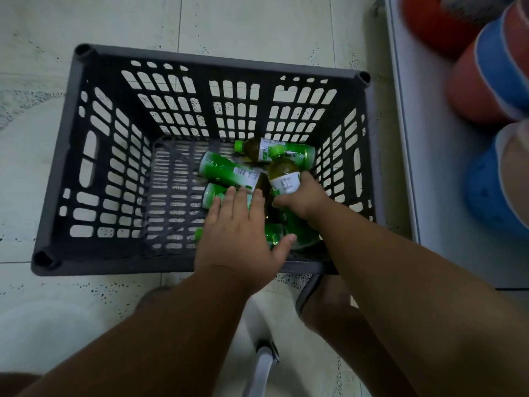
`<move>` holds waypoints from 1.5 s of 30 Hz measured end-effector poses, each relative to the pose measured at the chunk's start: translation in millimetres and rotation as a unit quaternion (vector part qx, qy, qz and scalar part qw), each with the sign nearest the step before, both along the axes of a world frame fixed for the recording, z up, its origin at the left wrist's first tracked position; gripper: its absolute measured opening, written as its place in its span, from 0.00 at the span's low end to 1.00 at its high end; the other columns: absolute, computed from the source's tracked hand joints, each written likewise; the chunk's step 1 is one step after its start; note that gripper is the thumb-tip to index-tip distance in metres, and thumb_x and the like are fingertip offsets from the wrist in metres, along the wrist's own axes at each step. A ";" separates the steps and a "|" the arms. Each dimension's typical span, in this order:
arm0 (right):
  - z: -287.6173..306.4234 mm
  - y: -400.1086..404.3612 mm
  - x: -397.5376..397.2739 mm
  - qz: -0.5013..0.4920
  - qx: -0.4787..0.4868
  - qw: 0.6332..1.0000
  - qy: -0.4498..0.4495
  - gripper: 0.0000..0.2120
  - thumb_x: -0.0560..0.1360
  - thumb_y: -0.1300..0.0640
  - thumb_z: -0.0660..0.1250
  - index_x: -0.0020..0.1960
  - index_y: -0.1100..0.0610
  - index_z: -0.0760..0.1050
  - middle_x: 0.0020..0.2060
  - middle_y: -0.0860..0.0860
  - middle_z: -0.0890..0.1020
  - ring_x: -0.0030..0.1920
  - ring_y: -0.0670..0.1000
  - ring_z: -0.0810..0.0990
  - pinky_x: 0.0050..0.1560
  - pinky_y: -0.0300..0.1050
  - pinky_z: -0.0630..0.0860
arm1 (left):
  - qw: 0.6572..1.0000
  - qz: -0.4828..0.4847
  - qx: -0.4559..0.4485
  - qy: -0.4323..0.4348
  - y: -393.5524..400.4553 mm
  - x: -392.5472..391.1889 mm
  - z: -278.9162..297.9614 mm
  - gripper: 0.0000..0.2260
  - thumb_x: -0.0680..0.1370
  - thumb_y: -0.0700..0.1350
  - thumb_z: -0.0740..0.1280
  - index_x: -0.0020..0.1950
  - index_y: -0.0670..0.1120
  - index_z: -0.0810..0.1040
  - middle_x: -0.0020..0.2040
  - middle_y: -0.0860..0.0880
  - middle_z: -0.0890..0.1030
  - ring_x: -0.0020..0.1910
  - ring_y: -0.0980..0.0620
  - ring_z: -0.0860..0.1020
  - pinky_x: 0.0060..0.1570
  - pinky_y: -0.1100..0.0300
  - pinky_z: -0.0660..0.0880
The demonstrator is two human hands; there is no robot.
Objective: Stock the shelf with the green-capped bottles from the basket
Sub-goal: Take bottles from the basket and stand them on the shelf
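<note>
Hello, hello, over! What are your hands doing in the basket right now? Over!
Right hand grips one bottle, tilted up. Left hand open, reaching over the other bottles. All still inside the basket. Nothing blocking.

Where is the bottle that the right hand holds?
In the head view, the held bottle stands in the basket's right half, cap up, gripped by the right hand, above the lying bottles.

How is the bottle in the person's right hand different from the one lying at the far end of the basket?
The bottle in the right hand, the held bottle, is tipped up with its cap toward the far wall. The far bottle lies flat, cap pointing left, and no hand touches it. Both have green caps, dark liquid and white-and-green labels, and both sit inside the grey basket.
</note>
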State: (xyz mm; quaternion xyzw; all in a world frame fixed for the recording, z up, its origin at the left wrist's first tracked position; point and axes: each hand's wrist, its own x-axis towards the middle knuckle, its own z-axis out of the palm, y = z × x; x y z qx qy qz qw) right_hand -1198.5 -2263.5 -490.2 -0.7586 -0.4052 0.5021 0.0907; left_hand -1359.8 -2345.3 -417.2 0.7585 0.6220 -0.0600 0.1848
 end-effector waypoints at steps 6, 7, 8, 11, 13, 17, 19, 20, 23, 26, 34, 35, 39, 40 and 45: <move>66.7 0.1 -1.2 -0.002 0.148 0.987 0.066 0.31 0.66 0.57 0.80 0.61 0.49 0.65 0.51 0.49 0.79 0.49 0.49 0.81 0.49 0.49 0.80 | 1.000 0.007 0.011 -0.015 -0.7 0.1 9.2 0.42 0.76 0.72 0.46 0.81 0.45 0.52 0.80 0.41 0.57 0.79 0.43 0.53 0.77 0.47 0.47; 84.1 -1.9 -0.9 -0.008 0.171 0.982 0.076 0.31 0.67 0.53 0.80 0.62 0.48 0.65 0.51 0.48 0.79 0.50 0.49 0.81 0.50 0.48 0.79 | 1.000 0.006 0.001 -0.022 -1.6 -1.0 12.0 0.42 0.77 0.72 0.47 0.81 0.45 0.51 0.80 0.42 0.56 0.79 0.44 0.52 0.77 0.48 0.46; 101.5 -5.3 -0.5 -0.016 0.195 0.977 0.081 0.30 0.68 0.48 0.78 0.63 0.47 0.66 0.52 0.47 0.80 0.51 0.48 0.81 0.50 0.48 0.79 | 0.999 0.005 -0.012 -0.033 -3.0 -3.0 16.2 0.42 0.77 0.72 0.49 0.81 0.45 0.50 0.81 0.43 0.55 0.79 0.45 0.51 0.77 0.49 0.46; 156.0 -22.5 1.9 -0.041 0.266 0.960 0.074 0.25 0.71 0.39 0.73 0.61 0.46 0.69 0.50 0.46 0.81 0.50 0.46 0.81 0.50 0.47 0.78 | 0.993 0.019 -0.022 -0.115 -8.0 -11.3 36.7 0.42 0.76 0.69 0.59 0.81 0.47 0.53 0.80 0.45 0.59 0.78 0.46 0.56 0.76 0.50 0.54; 189.7 -38.1 2.7 -0.054 0.308 0.946 0.087 0.19 0.72 0.40 0.73 0.57 0.42 0.70 0.49 0.44 0.81 0.49 0.44 0.81 0.48 0.44 0.77 | 0.982 0.043 -0.012 -0.185 -12.8 -14.7 60.9 0.41 0.75 0.67 0.65 0.80 0.48 0.57 0.77 0.47 0.64 0.75 0.47 0.62 0.74 0.48 0.61; 251.8 -76.4 7.9 -0.079 0.369 0.920 0.105 0.22 0.69 0.50 0.78 0.58 0.49 0.71 0.48 0.45 0.82 0.46 0.42 0.82 0.47 0.42 0.80 | 0.950 0.066 -0.009 -0.305 -27.4 -7.6 122.2 0.41 0.72 0.65 0.70 0.79 0.52 0.58 0.76 0.50 0.66 0.73 0.48 0.66 0.70 0.44 0.68; 281.9 -101.8 14.3 -0.088 0.398 0.909 0.088 0.25 0.66 0.52 0.79 0.57 0.49 0.69 0.49 0.47 0.82 0.49 0.44 0.83 0.51 0.44 0.81 | 0.940 0.055 -0.014 -0.337 -36.3 1.2 149.3 0.45 0.70 0.65 0.73 0.80 0.53 0.56 0.78 0.51 0.64 0.74 0.50 0.65 0.70 0.44 0.67; 298.5 -117.4 18.3 -0.098 0.410 0.904 0.072 0.26 0.66 0.52 0.80 0.57 0.49 0.69 0.50 0.47 0.82 0.50 0.46 0.83 0.53 0.46 0.80 | 0.936 0.042 -0.014 -0.350 -41.6 8.3 162.1 0.47 0.68 0.65 0.74 0.80 0.54 0.55 0.78 0.52 0.64 0.75 0.51 0.64 0.71 0.44 0.66; 343.0 -162.2 35.5 -0.148 0.449 0.881 0.031 0.24 0.67 0.52 0.80 0.56 0.48 0.69 0.50 0.46 0.82 0.50 0.44 0.82 0.55 0.47 0.80 | 0.906 0.013 -0.003 -0.422 -58.5 39.6 202.4 0.50 0.65 0.63 0.78 0.80 0.53 0.56 0.77 0.51 0.65 0.74 0.53 0.65 0.72 0.50 0.65; 386.7 -208.3 56.9 -0.175 0.473 0.864 -0.010 0.25 0.65 0.47 0.80 0.56 0.47 0.70 0.49 0.45 0.83 0.49 0.44 0.83 0.56 0.50 0.81 | 0.876 -0.058 -0.001 -0.479 -79.8 79.6 243.6 0.48 0.66 0.60 0.79 0.79 0.52 0.59 0.76 0.51 0.67 0.73 0.52 0.66 0.70 0.53 0.66; 455.2 -324.8 123.8 -0.285 0.499 0.816 -0.064 0.28 0.62 0.47 0.82 0.56 0.52 0.73 0.47 0.49 0.84 0.46 0.45 0.85 0.48 0.45 0.82 | 0.815 -0.242 -0.089 -0.519 -144.4 178.1 313.8 0.40 0.62 0.58 0.80 0.71 0.54 0.69 0.62 0.57 0.78 0.60 0.58 0.78 0.59 0.57 0.78; 457.0 -339.7 133.8 -0.303 0.505 0.805 -0.068 0.25 0.65 0.50 0.81 0.56 0.52 0.73 0.47 0.48 0.83 0.45 0.43 0.84 0.45 0.41 0.81 | 0.807 -0.263 -0.099 -0.519 -154.0 193.6 317.4 0.38 0.63 0.56 0.81 0.70 0.54 0.69 0.61 0.57 0.78 0.59 0.58 0.78 0.57 0.58 0.79; 454.8 -389.4 175.4 -0.377 0.505 0.768 -0.113 0.26 0.64 0.47 0.81 0.58 0.50 0.74 0.48 0.45 0.84 0.47 0.42 0.84 0.51 0.44 0.82 | 0.792 -0.349 -0.124 -0.485 -188.9 255.9 315.1 0.29 0.66 0.52 0.80 0.63 0.59 0.71 0.55 0.62 0.79 0.52 0.65 0.78 0.39 0.74 0.74; 452.6 -399.4 185.9 -0.396 0.502 0.758 -0.127 0.29 0.63 0.46 0.81 0.59 0.50 0.74 0.49 0.45 0.84 0.49 0.43 0.84 0.53 0.46 0.82 | 0.789 -0.367 -0.128 -0.476 -196.4 272.2 312.2 0.28 0.66 0.52 0.80 0.61 0.59 0.71 0.54 0.62 0.79 0.51 0.66 0.78 0.40 0.73 0.74; 438.3 -438.7 234.0 -0.464 0.472 0.720 -0.207 0.32 0.62 0.42 0.81 0.61 0.48 0.72 0.52 0.43 0.82 0.54 0.46 0.82 0.57 0.50 0.80 | 0.775 -0.450 -0.120 -0.428 -222.7 346.7 287.3 0.29 0.67 0.55 0.80 0.62 0.61 0.68 0.53 0.66 0.76 0.49 0.73 0.73 0.42 0.77 0.68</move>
